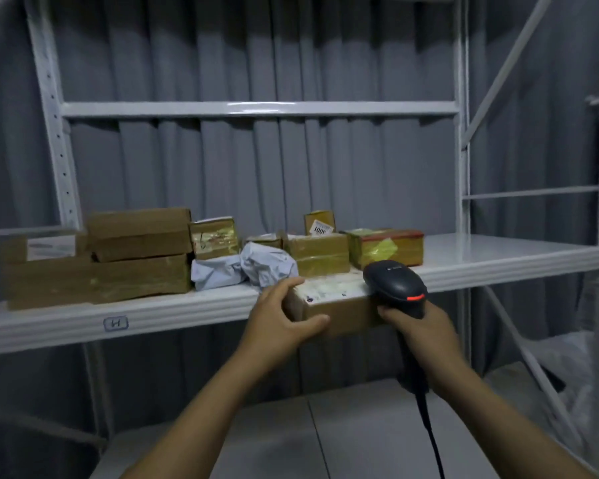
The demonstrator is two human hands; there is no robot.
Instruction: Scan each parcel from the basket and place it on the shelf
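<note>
A brown cardboard parcel (339,305) with a white label on top sits at the front lip of the white shelf (153,316). My left hand (284,319) grips its left end, thumb along the front face and fingers over the top. My right hand (419,326) grips a black barcode scanner (395,286), whose head with a red light hangs just above the parcel's right end. The scanner's cable (429,430) drops down past my right forearm. The basket is out of sight.
Several parcels stand further back on the shelf: stacked brown boxes (101,257) at left, white soft bags (249,267) in the middle, taped yellow boxes (388,248) at right. A higher shelf beam (256,108) crosses above. A lower white board (325,437) lies below. Grey curtain behind.
</note>
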